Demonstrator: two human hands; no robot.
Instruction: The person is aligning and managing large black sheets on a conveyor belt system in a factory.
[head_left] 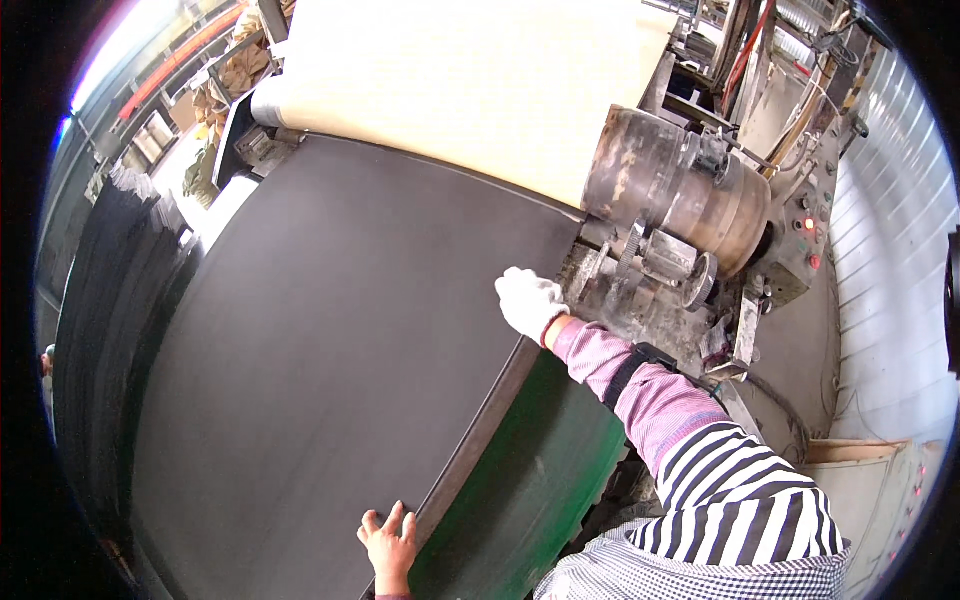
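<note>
A wide dark grey sheet lies in front of me, its right edge running from near my body up to the machine. My left hand, bare, rests on the sheet near its lower right edge, fingers spread. Farther up, my right hand wears a white glove and lies at the sheet's right edge. Its fingers are curled closed; whatever they hold, if anything, is hidden by the glove. A brownish strip runs along the sheet's edge between the hands.
Green belting lies right of the strip. Beyond the sheet is a broad pale yellow roll surface. A worn metal drum with gears stands close to my right arm. A control panel with lit red buttons is farther right.
</note>
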